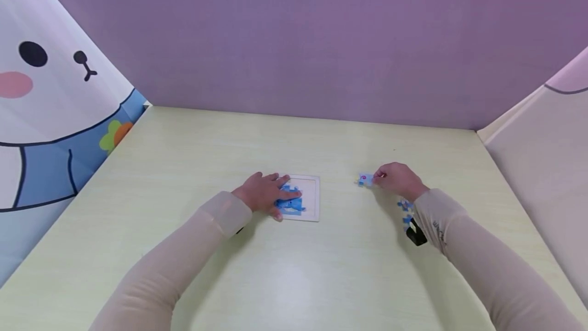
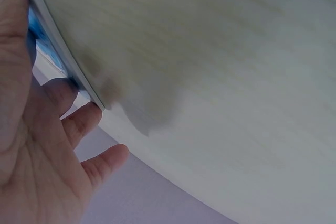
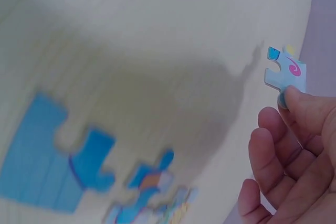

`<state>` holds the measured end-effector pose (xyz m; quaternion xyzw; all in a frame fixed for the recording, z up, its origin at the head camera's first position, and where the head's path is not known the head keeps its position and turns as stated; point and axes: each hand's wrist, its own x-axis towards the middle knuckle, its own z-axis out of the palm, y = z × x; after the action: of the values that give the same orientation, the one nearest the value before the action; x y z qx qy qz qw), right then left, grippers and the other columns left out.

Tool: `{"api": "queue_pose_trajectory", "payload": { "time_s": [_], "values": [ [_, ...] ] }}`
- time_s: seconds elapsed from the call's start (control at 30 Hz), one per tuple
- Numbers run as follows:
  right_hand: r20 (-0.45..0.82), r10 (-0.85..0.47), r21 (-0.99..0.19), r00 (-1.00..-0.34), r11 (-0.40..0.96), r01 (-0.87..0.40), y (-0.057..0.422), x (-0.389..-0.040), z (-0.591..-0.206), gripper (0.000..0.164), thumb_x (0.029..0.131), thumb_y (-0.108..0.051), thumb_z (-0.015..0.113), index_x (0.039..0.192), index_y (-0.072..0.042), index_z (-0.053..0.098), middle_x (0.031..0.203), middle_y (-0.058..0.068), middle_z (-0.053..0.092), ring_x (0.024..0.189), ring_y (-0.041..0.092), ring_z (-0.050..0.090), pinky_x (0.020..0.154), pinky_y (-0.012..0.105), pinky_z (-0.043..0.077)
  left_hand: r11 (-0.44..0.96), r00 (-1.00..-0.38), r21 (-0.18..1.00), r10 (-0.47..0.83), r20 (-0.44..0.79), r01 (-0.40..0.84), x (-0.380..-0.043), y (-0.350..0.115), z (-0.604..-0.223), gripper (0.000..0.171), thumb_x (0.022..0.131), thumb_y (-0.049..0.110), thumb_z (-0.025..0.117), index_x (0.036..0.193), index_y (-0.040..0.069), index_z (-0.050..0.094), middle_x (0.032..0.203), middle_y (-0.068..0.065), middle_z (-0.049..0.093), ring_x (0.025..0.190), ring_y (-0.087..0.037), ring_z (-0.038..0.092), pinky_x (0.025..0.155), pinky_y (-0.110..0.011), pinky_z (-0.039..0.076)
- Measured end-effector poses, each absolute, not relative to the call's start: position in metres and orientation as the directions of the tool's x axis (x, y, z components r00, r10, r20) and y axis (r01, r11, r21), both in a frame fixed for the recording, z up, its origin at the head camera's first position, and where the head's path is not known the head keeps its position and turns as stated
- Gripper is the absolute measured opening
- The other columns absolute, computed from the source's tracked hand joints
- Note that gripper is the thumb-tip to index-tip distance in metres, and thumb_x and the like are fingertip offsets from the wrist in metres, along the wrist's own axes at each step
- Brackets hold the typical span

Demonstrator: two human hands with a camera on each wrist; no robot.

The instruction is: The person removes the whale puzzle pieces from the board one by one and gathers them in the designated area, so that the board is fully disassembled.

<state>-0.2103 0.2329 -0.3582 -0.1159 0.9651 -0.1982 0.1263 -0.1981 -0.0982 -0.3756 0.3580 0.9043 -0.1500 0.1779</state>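
Note:
My left hand (image 1: 264,194) lies with fingers spread over the left side of a square white puzzle frame (image 1: 311,208). Inside the frame, blue puzzle pieces (image 1: 294,204) cover part of the board, and some are hidden beneath the fingers. In the left wrist view, fingertips touch the frame's edge (image 2: 68,59). My right hand (image 1: 398,179) pinches a light blue puzzle piece (image 3: 286,72) with a pink swirl between thumb and index finger, right of the frame. The other fingers curl loosely beneath.
Several loose puzzle pieces (image 1: 406,208) lie on the pale table (image 1: 294,269) below the right wrist; a large blue piece (image 3: 39,156) is close in the right wrist view. A purple cloth wall (image 1: 321,40) borders the back, with a cartoon-printed curtain (image 1: 55,116) at left.

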Motion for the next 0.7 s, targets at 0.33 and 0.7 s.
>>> {"api": "queue_pose_trajectory", "payload": {
  "time_s": [0.33,0.7],
  "values": [
    [-0.216,-0.259,-0.421,-0.941,0.895,-0.149,0.256,-0.202,-0.347,0.023,0.094,-0.013,0.056,0.1,0.008,0.066,0.097,0.019,0.068,0.085,0.03,0.062,0.082,0.05,0.047,0.697,-0.679,-0.145,0.596,-0.429,0.703,-0.198,-0.1,-0.375,0.078,0.084,0.065,0.057,0.151,0.038,0.027,0.157,-0.007,0.025,0.139,-0.032,0.03,0.103,-0.053,0.036],
    [-0.231,-0.284,-0.415,-0.93,0.894,-0.17,0.26,-0.208,-0.352,0.023,0.093,-0.012,0.057,0.097,0.008,0.067,0.087,0.014,0.068,0.077,0.024,0.059,0.081,0.048,0.046,0.698,-0.679,-0.134,0.604,-0.417,0.703,-0.197,-0.104,-0.375,0.077,0.084,0.063,0.057,0.151,0.037,0.028,0.157,-0.008,0.025,0.139,-0.033,0.03,0.102,-0.053,0.036]
  ]
}}
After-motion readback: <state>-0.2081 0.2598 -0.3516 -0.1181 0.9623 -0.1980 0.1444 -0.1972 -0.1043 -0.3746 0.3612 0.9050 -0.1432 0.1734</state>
